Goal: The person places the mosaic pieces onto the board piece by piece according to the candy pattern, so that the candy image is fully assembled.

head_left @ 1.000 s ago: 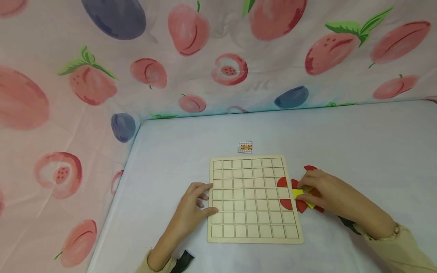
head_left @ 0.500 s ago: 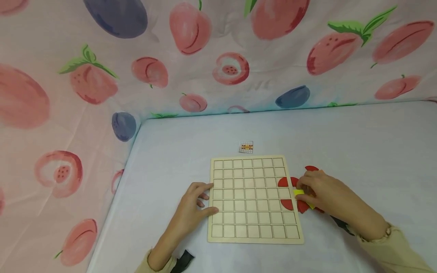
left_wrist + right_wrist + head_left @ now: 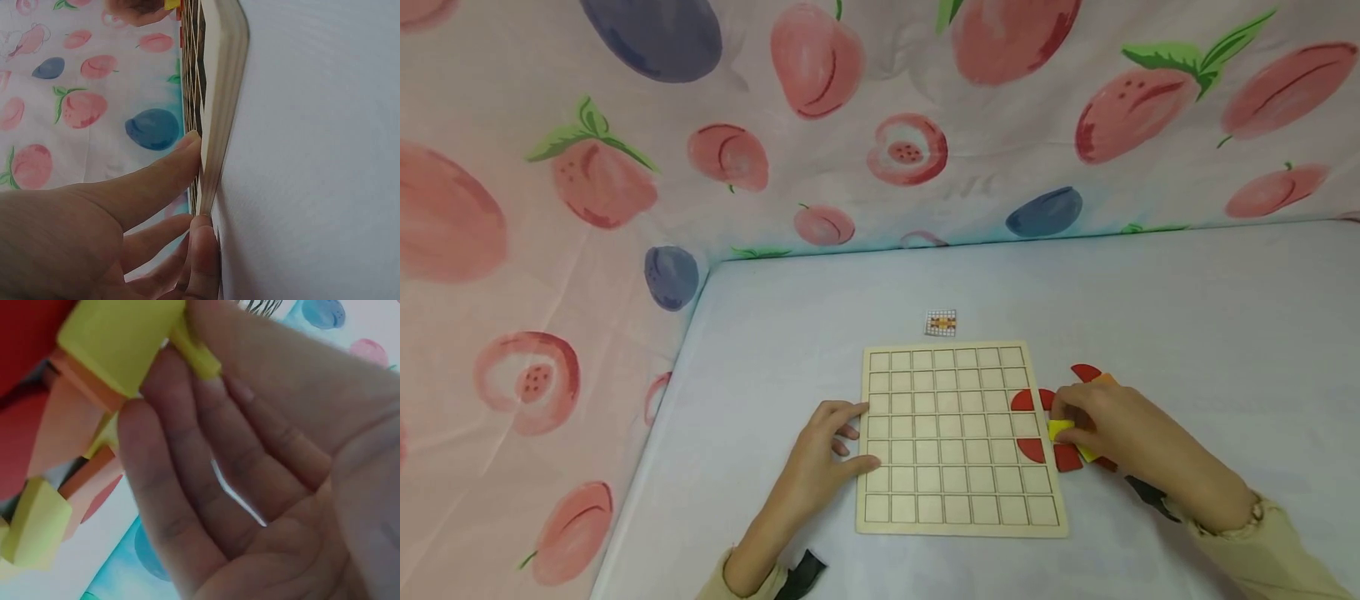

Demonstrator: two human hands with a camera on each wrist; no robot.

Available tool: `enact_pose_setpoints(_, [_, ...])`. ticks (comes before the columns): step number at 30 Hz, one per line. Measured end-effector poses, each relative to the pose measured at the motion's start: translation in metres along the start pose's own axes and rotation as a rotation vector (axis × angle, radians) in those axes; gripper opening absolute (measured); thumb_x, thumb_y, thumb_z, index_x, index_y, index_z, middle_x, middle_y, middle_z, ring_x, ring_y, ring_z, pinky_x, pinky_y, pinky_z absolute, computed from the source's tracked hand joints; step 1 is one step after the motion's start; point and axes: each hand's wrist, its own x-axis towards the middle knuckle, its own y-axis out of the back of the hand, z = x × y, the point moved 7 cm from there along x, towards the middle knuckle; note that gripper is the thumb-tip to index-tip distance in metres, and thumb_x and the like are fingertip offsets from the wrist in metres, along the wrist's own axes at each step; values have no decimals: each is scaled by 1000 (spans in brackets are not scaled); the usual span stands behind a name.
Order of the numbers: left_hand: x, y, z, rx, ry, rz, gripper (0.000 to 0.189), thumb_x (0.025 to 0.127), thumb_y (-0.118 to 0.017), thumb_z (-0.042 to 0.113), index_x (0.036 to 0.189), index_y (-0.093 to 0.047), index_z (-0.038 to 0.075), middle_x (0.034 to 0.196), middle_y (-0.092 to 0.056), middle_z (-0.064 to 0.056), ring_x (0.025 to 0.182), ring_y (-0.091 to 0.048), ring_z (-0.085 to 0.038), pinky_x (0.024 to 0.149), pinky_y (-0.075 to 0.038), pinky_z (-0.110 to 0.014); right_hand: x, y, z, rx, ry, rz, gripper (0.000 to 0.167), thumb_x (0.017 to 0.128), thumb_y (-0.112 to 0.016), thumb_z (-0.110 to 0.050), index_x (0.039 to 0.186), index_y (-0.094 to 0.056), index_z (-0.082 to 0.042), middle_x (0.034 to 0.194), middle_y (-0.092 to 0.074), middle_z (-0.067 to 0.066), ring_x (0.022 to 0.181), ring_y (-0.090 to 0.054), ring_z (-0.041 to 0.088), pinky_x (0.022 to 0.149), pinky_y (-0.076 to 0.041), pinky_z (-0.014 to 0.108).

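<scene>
A pale wooden grid board lies flat on the white table. My left hand holds its left edge, with the thumb on the top face and fingertips at the side, as the left wrist view shows on the board's rim. Just off the board's right edge, my right hand pinches a yellow square tile between thumb and fingers. Several red quarter-circle pieces lie around it, such as a red piece, partly under the hand. In the right wrist view, the yellow tile is above orange and red pieces.
Two red quarter-circles sit in the board's right column, an upper one and a lower one. A small printed pattern card lies beyond the board. Fruit-printed cloth walls the back and left sides.
My right hand has shifted slightly with the yellow tile, which is now farther from the board's edge. An orange piece shows behind the hand. My left hand stays still.
</scene>
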Motion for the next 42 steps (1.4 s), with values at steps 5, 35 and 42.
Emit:
enact_pose_setpoints(5, [0, 1, 1, 2, 0, 6, 67, 75, -87, 10, 136, -58, 10, 129, -53, -4, 87, -54, -13, 75, -51, -23, 2, 6, -3, 10, 4, 13, 15, 79, -83, -14, 89, -73, -18, 83, -67, -11, 72, -54, 9, 62, -49, 23])
enact_pose_setpoints(35, [-1, 1, 1, 2, 0, 11, 66, 74, -86, 9, 135, -59, 9, 129, -54, -5, 86, -55, -13, 75, -51, -23, 13, -1, -25, 72, 208, 78, 13, 84, -79, -12, 96, -79, -16, 91, -67, -10, 80, -60, 5, 69, -55, 21])
enact_pose_setpoints(42, [-1, 0, 2, 4, -7, 10, 66, 75, -86, 9, 135, -59, 9, 130, -53, -5, 87, -54, -13, 75, -51, -23, 13, -3, -25, 59, 202, 65, 14, 83, -79, -12, 97, -78, -13, 92, -64, -8, 79, -59, 4, 69, -55, 21])
